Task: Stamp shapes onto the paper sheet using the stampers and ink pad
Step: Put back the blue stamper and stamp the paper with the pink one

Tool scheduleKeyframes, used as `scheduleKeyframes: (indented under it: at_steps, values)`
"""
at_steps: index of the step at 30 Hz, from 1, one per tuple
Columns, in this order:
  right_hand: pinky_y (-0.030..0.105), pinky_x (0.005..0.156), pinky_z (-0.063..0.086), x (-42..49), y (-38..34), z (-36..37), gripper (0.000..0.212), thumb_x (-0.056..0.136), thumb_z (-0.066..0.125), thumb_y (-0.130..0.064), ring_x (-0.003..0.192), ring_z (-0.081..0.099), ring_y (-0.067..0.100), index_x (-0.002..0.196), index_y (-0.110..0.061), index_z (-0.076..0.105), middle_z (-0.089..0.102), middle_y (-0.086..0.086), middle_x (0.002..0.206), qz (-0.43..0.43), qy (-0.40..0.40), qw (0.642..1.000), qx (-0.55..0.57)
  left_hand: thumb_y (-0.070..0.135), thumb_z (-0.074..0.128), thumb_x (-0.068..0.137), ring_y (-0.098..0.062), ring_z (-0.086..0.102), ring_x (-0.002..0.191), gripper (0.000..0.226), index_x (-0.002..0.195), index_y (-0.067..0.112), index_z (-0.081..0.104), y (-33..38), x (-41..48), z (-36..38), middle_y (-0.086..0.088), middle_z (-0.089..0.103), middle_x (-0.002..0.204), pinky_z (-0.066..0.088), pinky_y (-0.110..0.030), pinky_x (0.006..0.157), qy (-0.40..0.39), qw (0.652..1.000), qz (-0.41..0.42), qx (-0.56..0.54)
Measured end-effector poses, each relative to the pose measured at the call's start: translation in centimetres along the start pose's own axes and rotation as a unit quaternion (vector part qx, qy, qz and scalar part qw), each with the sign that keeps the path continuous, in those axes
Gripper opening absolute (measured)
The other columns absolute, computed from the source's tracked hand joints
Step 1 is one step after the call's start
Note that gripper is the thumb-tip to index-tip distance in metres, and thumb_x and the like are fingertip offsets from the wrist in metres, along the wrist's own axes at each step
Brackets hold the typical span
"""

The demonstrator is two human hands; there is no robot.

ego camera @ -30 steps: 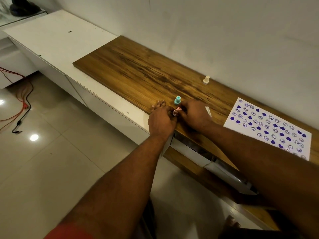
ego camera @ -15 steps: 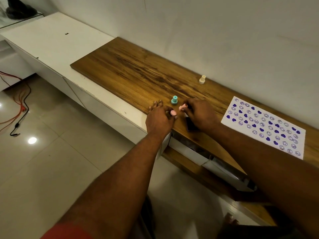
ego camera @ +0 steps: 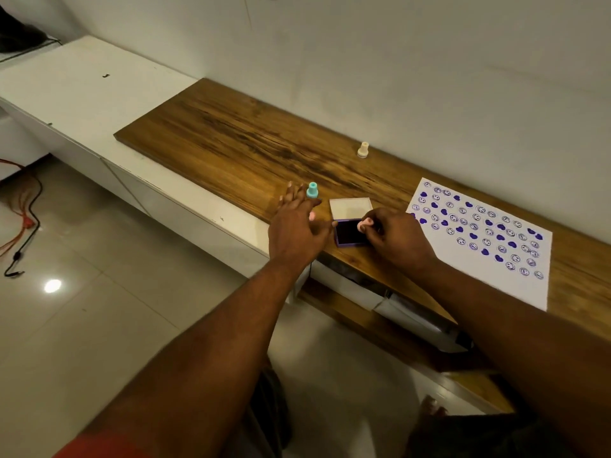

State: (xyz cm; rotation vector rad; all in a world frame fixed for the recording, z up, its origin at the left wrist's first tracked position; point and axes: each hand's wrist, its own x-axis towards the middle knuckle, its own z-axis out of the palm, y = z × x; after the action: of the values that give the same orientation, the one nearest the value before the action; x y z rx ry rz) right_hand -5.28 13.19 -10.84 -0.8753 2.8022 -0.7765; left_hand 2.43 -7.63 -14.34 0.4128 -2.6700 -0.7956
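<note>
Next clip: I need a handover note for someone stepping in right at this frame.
Left hand: fingers spread by the teal stamper; a small pink piece at its thumb, grip unclear.
Right hand: pinches the pink stamper over the open ink pad.
Cream stamper stands near the wall.
Done: paper sheet largely filled with purple hearts and smileys.
Left: ink the pink stamper, stamp the sheet.

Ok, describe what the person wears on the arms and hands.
The left forearm and right forearm are bare. The left hand and right hand have no gloves; no watch, ring or band shows. A red sleeve edge shows on the left upper arm; no sleeve shows on the right.
</note>
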Motion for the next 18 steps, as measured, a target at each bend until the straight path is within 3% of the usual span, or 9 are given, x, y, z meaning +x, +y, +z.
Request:
scheduleKeyframes:
  at_steps: [3,7,12,14,18]
  values:
    - [0.029,0.077,0.05,-0.1,0.3,0.3,0.032,0.102,0.057,-0.037,0.097,0.068,0.023,0.123,-0.015,0.067,0.073,0.009,0.114,-0.007,0.008,1.0,-0.019,0.075,0.062,0.086,-0.025,0.014,0.161,0.08,0.146,0.023,0.058,1.4,-0.8,1.4,-0.008,0.03,0.169,0.017,-0.046,0.129,-0.04,0.995,0.081,0.049]
    - [0.026,0.077,0.047,0.3,0.4,0.3,0.033,0.102,0.057,-0.038,0.098,0.068,0.023,0.125,-0.016,0.066,0.073,0.008,0.114,-0.02,0.005,0.999,-0.045,0.077,0.059,0.087,-0.025,0.008,0.162,0.078,0.147,0.026,0.057,2.2,-0.9,3.0,-0.008,0.022,0.172,0.011,-0.043,0.129,-0.066,0.99,0.097,0.077]
    - [0.027,0.073,0.048,1.9,-1.8,-2.4,0.028,0.102,0.057,-0.038,0.087,0.063,0.014,0.114,-0.016,0.071,0.07,0.0,0.104,-0.046,0.149,0.988,-0.002,0.071,0.061,0.089,-0.029,0.01,0.161,0.068,0.142,0.028,0.061,2.4,-0.5,3.4,-0.01,0.024,0.172,0.012,-0.047,0.129,-0.077,0.991,0.08,0.078]
    - [0.028,0.074,0.05,1.1,-1.5,-0.7,0.028,0.104,0.054,-0.036,0.089,0.065,0.016,0.113,-0.016,0.071,0.07,0.0,0.103,-0.019,0.105,0.994,-0.003,0.07,0.064,0.087,-0.028,0.01,0.161,0.067,0.14,0.028,0.063,2.5,-0.4,3.3,-0.011,0.024,0.172,0.009,-0.044,0.128,-0.075,0.993,0.066,0.065]
    - [0.038,0.087,0.052,0.4,-0.3,2.6,0.028,0.102,0.056,-0.026,0.1,0.066,0.03,0.125,-0.01,0.063,0.069,0.014,0.117,-0.013,-0.01,0.988,-0.155,0.066,0.071,0.083,-0.027,0.005,0.162,0.066,0.136,0.029,0.066,2.7,-0.1,3.1,-0.012,0.02,0.173,0.005,-0.042,0.128,-0.076,0.995,0.048,0.051]
